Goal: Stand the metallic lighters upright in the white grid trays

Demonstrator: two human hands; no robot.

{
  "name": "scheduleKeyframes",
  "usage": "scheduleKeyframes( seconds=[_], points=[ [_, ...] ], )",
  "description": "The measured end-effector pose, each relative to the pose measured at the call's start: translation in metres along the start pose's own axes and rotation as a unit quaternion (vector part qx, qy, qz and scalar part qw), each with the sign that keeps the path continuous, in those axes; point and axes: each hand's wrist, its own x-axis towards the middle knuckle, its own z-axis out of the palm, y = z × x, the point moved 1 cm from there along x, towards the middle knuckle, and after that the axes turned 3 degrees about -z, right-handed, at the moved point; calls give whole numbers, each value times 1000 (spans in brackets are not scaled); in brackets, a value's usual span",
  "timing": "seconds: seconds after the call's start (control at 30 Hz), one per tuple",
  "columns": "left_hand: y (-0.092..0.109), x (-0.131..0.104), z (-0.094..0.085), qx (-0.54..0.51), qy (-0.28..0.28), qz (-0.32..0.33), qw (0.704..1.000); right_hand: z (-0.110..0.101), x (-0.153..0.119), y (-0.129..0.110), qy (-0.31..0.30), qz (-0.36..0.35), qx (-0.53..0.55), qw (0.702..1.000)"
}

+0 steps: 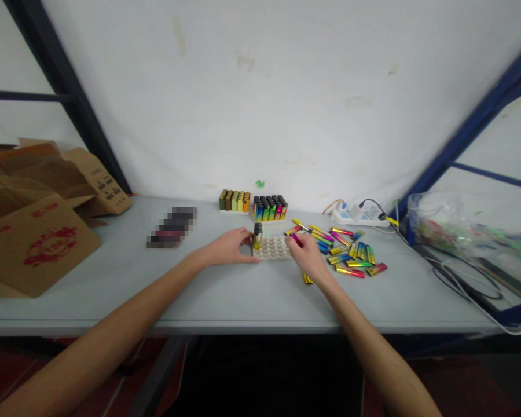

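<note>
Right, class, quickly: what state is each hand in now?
Left hand: open, at the left end of the tray.
Right hand: closed, holding a magenta lighter.

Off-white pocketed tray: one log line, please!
left hand: at off-white pocketed tray; right hand: holds shiny magenta lighter; upright gold-black lighters: tray's left

Loose lighters [339,250] are running metallic: gold blending into pink, blue, green, red. Held lighter [294,237] is showing magenta. Tray [272,249] is reading off-white, cells repeating in a grid. Standing lighters [257,238] are showing black tops, gold lower bodies. Rear rainbow block [271,211] is wearing black tops over blue, green, pink; neighbouring block [235,202] is going olive, brown, lime, yellow, orange. Table [234,295] is reading pale grey-blue.
</note>
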Motion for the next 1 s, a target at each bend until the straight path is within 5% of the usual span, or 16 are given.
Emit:
scheduleKeyframes(
  seconds=[0.3,0.47,0.67,1.0],
  points=[
    [1,-1,0,-10,0,-1,1000,1,0,-2,-76,-71,63,993],
    [0,0,1,-13,3,9,1000,-2,12,-20,-85,-156,-96,979],
    [0,1,0,6,5,9,1000,15,31,-22,-143,-146,-152,967],
    [4,0,-1,11,7,6,1000,35,19,-19,-176,-162,-312,919]
  ],
)
